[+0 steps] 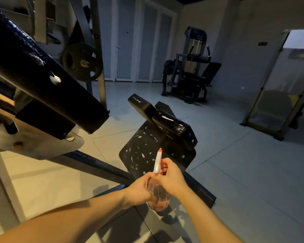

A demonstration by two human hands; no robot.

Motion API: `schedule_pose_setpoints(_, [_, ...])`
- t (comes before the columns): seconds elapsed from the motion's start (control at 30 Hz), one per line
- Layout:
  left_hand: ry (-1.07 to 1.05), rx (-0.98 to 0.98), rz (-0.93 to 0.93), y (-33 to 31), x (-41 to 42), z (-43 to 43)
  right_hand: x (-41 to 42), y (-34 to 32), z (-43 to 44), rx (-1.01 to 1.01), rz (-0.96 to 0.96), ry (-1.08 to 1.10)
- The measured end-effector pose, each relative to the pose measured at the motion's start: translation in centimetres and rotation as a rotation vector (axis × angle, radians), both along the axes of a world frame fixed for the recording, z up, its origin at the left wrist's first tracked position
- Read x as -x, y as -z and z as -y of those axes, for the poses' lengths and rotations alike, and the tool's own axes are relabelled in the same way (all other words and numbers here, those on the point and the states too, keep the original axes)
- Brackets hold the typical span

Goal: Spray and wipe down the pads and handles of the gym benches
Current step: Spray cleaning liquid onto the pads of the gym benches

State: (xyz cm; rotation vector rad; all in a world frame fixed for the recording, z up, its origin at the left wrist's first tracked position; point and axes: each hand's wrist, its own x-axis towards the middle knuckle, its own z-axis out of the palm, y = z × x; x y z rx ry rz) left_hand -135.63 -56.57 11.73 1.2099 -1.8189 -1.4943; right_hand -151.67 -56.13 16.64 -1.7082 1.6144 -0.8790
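A clear spray bottle (159, 199) with a white and red nozzle sits between both hands low in the middle of the view. My left hand (139, 190) wraps the bottle's body. My right hand (171, 178) grips the neck and trigger. The nozzle points at a black seat pad (139, 153) flecked with white foam spots. Behind the seat pad rises a small black pad (172, 127), wet and shiny. A long black back pad (42, 72) slants across the upper left, also bearing a foam blob. No cloth is in view.
The bench's dark frame bar (98, 165) runs along the tiled floor to a cross foot (200, 188). A weight plate (82, 62) hangs on a rack behind. Another machine (189, 71) stands at the far wall. A framed panel (277, 90) leans at right.
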Motion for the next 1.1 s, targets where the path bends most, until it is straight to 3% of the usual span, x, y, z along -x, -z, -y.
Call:
schedule_pose_setpoints(0.57, [0.049, -0.028, 0.077, -2.4, -3.1, -3.3, -2.9, 0.3, -1.8, -0.042, 0.131, -0.006])
schedule_pose_setpoints(0.83, [0.077, -0.003, 0.088, 0.1, -1.4, -4.1, -1.0, 2.7, -4.4, -0.034, 0.196, 0.082])
schedule_pose_setpoints(1.1, [0.172, -0.135, 0.154, 2.2, 0.6, -4.5, 0.9, 4.8, -4.6, -0.199, 0.154, 0.150])
